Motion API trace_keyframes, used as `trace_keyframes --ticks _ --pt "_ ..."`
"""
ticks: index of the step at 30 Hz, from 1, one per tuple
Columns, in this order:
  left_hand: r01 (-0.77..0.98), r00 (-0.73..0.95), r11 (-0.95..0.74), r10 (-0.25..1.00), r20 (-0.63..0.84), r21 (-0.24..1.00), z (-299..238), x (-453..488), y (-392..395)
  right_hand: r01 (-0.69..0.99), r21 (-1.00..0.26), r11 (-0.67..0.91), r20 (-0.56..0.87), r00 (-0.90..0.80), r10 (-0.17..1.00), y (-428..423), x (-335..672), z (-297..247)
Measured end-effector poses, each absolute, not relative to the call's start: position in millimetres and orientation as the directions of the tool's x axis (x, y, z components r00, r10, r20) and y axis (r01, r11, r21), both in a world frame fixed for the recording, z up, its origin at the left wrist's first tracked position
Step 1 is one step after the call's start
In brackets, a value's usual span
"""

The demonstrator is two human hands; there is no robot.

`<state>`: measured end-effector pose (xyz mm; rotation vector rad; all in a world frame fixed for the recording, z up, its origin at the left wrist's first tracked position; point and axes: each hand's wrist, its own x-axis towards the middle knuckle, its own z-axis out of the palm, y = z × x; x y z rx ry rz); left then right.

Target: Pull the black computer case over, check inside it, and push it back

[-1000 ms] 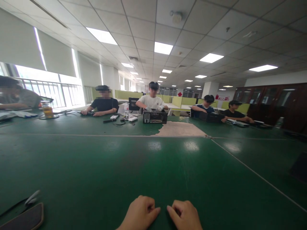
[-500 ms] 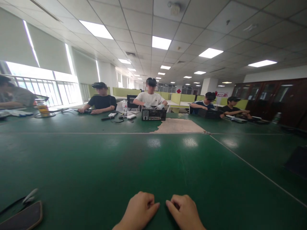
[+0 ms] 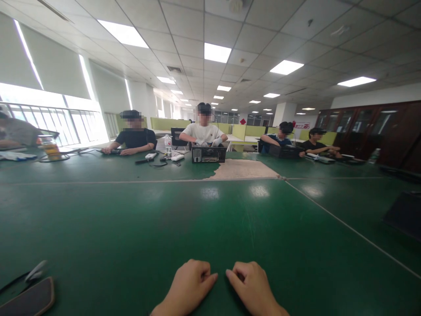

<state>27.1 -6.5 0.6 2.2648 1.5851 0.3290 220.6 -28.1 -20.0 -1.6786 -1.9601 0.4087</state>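
**Two loose fists resting on a green worktop**

Down at the near edge of the head view, both of the person's hands lie on the green worktop [image 3: 210,219], knuckles up and almost meeting. The left hand [image 3: 189,285] has its fingers [image 3: 205,277] curled under into a loose fist, and so does the right hand [image 3: 251,287]; the two thumb tips point at each other with only a narrow gap between. Neither hand grips anything that I can see, though whatever might sit inside the curled palms is hidden. The cloth directly under and ahead of them carries nothing.

Nearest to them, well off to the left at the corner of the frame, lies a dark phone [image 3: 28,300] flat on the worktop, with a cable [image 3: 31,274] just beyond it. At the right edge there is a dark slab [image 3: 403,215], too cut off to name.

To my eye the hands are simply at rest. Doing that well means keeping both fists flat, quiet and in full sight, clear of the cable.

Across the worktop several other people sit at work; one in a white shirt has gloved hands at a black case [image 3: 208,154], beside a worn bare patch [image 3: 245,170].
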Motion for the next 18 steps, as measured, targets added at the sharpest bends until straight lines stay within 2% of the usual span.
trace_keyframes --ticks 8,13,15,18 --pt "0.852 0.340 -0.303 0.940 -0.013 0.427 -4.1 26.8 -3.8 0.790 -0.586 0.179 0.186 -0.084 0.979 -25.8 220.3 -24.7" --pt "0.842 0.354 -0.321 0.935 0.005 0.434 -5.3 26.0 -2.9 0.695 -0.682 0.227 0.252 -0.068 0.965 -30.5 231.3 -12.1" --pt "0.840 0.356 -0.322 0.935 0.005 0.436 -5.2 25.5 -2.6 0.696 -0.669 0.261 0.286 -0.084 0.955 -36.2 245.3 4.3" --pt "0.841 0.364 -0.326 0.931 -0.006 0.432 -3.4 24.6 -2.9 0.740 -0.579 0.342 0.380 -0.126 0.916 -48.3 273.8 38.1"
